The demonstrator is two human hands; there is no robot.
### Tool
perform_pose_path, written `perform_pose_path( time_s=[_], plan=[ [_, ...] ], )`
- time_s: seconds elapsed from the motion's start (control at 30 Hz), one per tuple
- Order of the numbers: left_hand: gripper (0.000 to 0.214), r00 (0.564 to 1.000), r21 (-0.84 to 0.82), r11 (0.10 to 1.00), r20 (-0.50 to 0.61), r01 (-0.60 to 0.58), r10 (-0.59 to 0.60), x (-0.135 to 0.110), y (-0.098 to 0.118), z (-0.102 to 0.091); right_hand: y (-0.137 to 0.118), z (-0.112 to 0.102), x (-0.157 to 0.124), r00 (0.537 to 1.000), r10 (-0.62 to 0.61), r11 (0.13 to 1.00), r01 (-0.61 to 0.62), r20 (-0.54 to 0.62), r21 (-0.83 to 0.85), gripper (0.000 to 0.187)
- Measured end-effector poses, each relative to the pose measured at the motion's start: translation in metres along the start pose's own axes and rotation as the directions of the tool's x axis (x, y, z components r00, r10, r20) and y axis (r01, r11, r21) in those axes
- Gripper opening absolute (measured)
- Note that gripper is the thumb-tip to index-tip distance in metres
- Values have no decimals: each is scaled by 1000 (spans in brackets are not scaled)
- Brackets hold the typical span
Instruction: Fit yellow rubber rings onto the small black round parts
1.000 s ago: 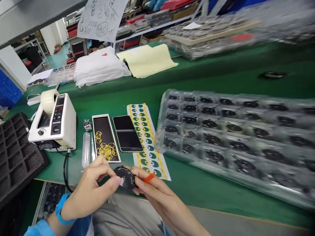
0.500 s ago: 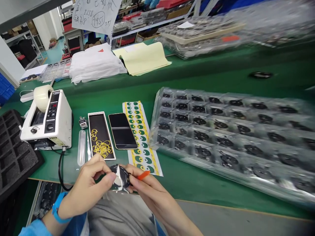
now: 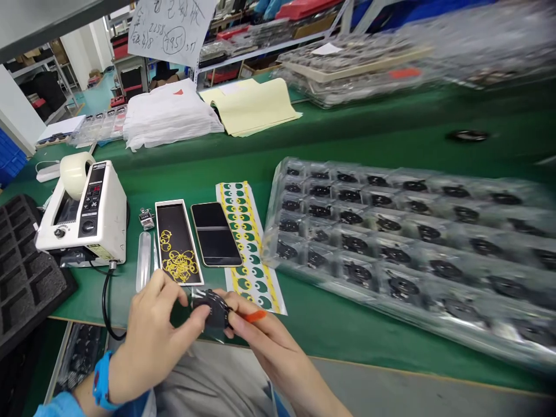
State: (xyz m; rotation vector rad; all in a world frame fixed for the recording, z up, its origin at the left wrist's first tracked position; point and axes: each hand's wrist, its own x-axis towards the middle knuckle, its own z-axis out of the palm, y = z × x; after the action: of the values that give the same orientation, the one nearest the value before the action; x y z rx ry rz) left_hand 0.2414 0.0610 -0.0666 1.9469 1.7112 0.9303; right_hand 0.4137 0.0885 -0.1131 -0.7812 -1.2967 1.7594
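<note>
My left hand and my right hand meet at the near table edge around a small round black part in a clear film wrapper. Both hands pinch it, thumb and fingers closed on its sides. An orange finger cot covers a fingertip of my right hand. A blue band sits on my left wrist. Just beyond the hands lies a narrow black tray with yellow rings, a dark phone and a strip of green and yellow stickers.
A white tape dispenser stands at the left, next to a black foam tray. Clear blister trays of black parts fill the right side. White bags and yellow sheets lie further back.
The round part has turned in my fingers, and its shiny face no longer shows. My left hand has shifted slightly lower and closer over it.
</note>
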Motion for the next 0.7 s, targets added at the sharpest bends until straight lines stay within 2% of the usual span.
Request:
perform_pose_path(
  time_s=[0.1,0.17,0.27,0.37,0.43,0.53,0.63,0.7],
  plan=[
    [18,998,80,997,-63,-2,7,2,-8,-9,2,-7,-1,1000,11,1000,-12,-24,-4,52],
    [17,988,52,998,-148,-42,49,2,-10,-13,4,-10,0,999,24,1000,-24,-29,10,52],
    [10,950,-64,970,-224,-237,217,3,-7,-9,4,-9,1,999,33,998,-32,-6,58,51],
    [16,873,-161,863,-195,-479,448,8,-5,8,3,-4,1,999,23,992,-28,46,123,49],
    [21,823,-165,809,-188,-564,536,13,-9,20,6,-1,0,998,11,986,-20,58,166,50],
    [24,796,-114,791,-175,-602,580,17,-22,32,17,1,-4,1000,1,974,-8,31,225,50],
    [24,764,-98,759,-120,-644,634,13,-37,35,38,0,-9,995,9,960,-36,98,276,53],
    [22,784,-80,780,-76,-621,617,6,-45,36,54,0,-11,987,40,947,-86,153,309,57]
  ],
)
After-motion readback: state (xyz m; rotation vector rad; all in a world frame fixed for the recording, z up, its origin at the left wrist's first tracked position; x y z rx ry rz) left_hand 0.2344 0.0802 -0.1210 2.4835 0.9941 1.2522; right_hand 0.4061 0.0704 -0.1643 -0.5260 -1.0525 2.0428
